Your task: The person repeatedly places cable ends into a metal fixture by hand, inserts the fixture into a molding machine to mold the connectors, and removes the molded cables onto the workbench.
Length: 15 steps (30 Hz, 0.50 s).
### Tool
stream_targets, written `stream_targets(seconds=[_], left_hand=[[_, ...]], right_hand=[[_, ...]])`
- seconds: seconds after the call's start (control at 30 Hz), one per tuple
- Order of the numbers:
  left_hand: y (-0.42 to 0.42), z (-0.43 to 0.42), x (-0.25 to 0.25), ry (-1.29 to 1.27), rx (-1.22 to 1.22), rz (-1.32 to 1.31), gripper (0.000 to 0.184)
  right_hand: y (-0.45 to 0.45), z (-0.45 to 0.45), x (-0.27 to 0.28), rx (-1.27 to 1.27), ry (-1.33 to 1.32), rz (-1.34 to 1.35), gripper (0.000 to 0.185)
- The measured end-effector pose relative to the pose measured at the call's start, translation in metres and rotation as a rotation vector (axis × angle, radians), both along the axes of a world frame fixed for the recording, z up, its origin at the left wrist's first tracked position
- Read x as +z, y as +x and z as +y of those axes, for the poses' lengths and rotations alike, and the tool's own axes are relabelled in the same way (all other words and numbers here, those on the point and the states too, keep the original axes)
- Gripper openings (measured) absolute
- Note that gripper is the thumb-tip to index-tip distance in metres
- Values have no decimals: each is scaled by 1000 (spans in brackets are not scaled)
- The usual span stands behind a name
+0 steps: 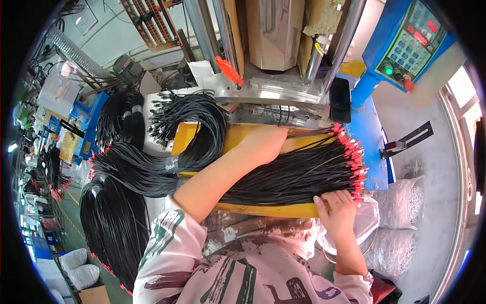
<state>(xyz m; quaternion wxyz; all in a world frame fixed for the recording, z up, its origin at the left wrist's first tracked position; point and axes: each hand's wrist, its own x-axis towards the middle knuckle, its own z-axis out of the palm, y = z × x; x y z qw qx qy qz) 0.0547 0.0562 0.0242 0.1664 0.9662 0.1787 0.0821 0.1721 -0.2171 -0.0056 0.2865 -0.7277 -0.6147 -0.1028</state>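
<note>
A wide bundle of black cables [293, 175] with red-tipped ends lies across a yellow tray [291, 209] in front of me. My left hand [268, 144] is closed at the bundle's far edge. A few black cables run out of it to the right, while its fingertips are hidden from view. My right hand [338, 210] rests at the near right corner of the bundle, close to the red connector ends [357, 164]. Its thumb is apart from its bent fingers, which touch the cables' near edge.
A taped cable bundle [147, 167] lies at the left, and another [114, 218] hangs down beside it. Behind the tray stands a metal machine bar [273, 93] with a red clamp handle [229, 72]. A blue control panel [412, 43] is at upper right, wrapped bags [400, 207] lower right.
</note>
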Motion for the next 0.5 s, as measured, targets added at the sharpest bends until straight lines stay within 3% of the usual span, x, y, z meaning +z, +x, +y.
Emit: stream_targets(seconds=[0.03,0.1,0.13,0.17,0.23,0.3,0.33,0.43,0.5], left_hand=[[-12,-4,12,-87,13,-103,13],[-35,-20,33,-224,-3,-283,14],[-48,-31,44,-278,-33,-357,15],[-62,-37,55,-377,-155,-217,18],[-94,-35,69,-470,-285,-82,20],[-118,-24,75,-869,231,220,23],[-114,-28,72,-867,222,221,23],[-88,-61,50,-1819,245,-3,24],[-65,-72,25,-1665,101,-100,25]], right_hand=[[-10,8,5,-3,11,1,20],[-39,24,16,87,55,1297,24],[-37,41,20,196,-14,1808,26],[-33,56,23,317,-90,2314,28],[-38,67,14,290,-3,2208,27],[-43,87,-4,252,143,1983,26],[-46,96,-13,228,204,1871,25],[-50,105,-15,175,283,1644,25],[-43,110,16,139,357,1533,27]])
